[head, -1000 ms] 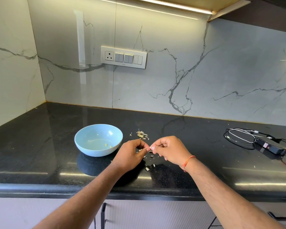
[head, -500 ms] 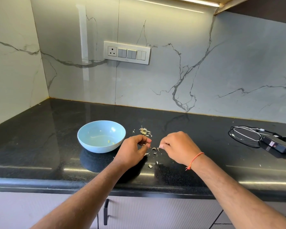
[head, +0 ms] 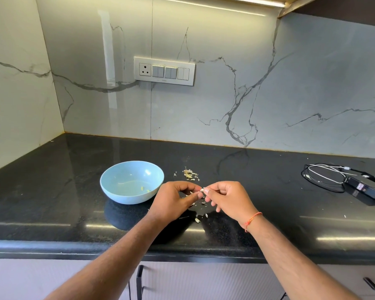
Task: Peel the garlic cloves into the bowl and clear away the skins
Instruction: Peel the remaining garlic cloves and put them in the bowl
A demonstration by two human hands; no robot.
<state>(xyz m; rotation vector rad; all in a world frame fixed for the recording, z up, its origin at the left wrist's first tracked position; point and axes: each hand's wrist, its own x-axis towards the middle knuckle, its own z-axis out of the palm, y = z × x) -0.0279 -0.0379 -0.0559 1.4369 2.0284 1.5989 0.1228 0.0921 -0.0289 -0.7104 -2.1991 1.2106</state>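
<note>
Hands: I see my left hand and right hand pinching one small white garlic clove
Bowl: round pale-blue bowl just left

the garlic clove is a small whitish bit pinched between the fingertips of my left hand and my right hand, held up just above the black counter and to the right of the bowl; too small to tell how much skin is on it. the bowl is pale blue, round, upright on the counter, just beside my left hand, with a couple of tiny yellowish pieces lying in its bottom. the skins lie as a small papery heap behind my hands, and more loose flakes are scattered on the counter beneath and in front of my fingers.
</note>
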